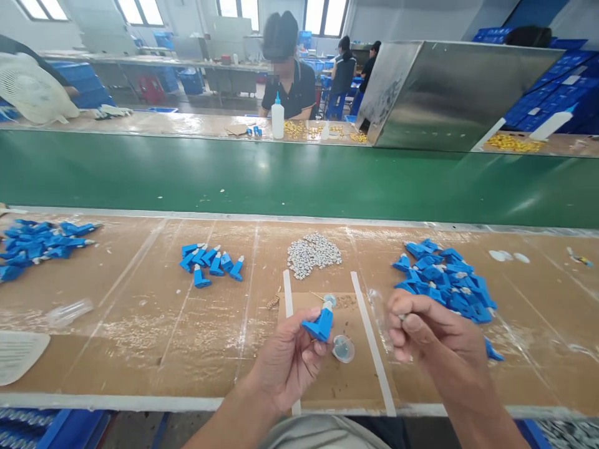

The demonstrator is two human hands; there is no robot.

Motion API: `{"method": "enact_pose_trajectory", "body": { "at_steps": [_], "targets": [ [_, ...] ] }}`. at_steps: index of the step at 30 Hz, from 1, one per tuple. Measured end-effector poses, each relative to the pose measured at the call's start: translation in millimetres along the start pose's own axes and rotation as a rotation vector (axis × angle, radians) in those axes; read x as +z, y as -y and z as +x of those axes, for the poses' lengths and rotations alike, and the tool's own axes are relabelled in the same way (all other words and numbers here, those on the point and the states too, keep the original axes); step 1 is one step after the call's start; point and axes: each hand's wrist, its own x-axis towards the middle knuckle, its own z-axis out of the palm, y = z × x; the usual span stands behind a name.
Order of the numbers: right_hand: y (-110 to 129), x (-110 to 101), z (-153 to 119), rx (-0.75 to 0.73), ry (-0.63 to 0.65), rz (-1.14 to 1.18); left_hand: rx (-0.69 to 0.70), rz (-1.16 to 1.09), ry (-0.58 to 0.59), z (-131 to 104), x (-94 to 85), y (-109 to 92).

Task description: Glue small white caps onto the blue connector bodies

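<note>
Between the thumb and fingers of my left hand (pixel 292 355) is a blue plastic part (pixel 320 324), L-shaped, its pale tip pointing up. My right hand (pixel 435 337) is pinched around a small grey piece (pixel 402 317), mostly hidden by the fingertips. Just beyond my hands lies a heap of small grey pieces (pixel 313 252). A little clear cup (pixel 343 348) with bluish contents sits on the cardboard sheet (pixel 346 386), near my left hand. Behind my right hand rises a large pile of blue parts (pixel 444 277).
A smaller group of blue parts (pixel 213 262) lies left of centre, another pile (pixel 37 243) at far left. White tape strips (pixel 373 343) flank the cardboard. Past the bench runs a green conveyor belt (pixel 262 178). Opposite, a person (pixel 290 81) sits behind a white bottle (pixel 277 118).
</note>
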Motion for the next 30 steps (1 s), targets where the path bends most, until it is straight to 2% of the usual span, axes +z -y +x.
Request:
{"method": "enact_pose_trajectory", "body": {
  "at_steps": [3,7,12,15,18,22,26,30],
  "targets": [
    [1,3,-1,-0.046,-0.103,0.017,-0.02,-0.011,-0.021,-2,1.5,3],
    [-1,2,-1,-0.101,-0.135,0.013,-0.038,-0.012,-0.026,-5,3.6,6],
    [-9,-2,-13,-0.019,-0.301,-0.101,-0.023,-0.025,-0.023,-6,1.6,10],
    [-16,-4,-23,0.036,-0.341,-0.237,-0.004,-0.029,-0.016,-6,-1.4,12],
    [-22,-3,-24,0.039,-0.237,-0.334,0.008,-0.043,-0.016,-7,-2.7,13],
    [-18,9,-11,-0.086,-0.015,-0.282,0.034,-0.03,-0.034,-6,-0.3,12],
    [-16,21,3,-0.128,0.024,-0.262,0.008,0.051,0.037,3,-5.0,7],
    [-30,23,8,-0.096,0.051,-0.14,0.007,0.142,0.062,21,-19.2,0]
  ]
}}
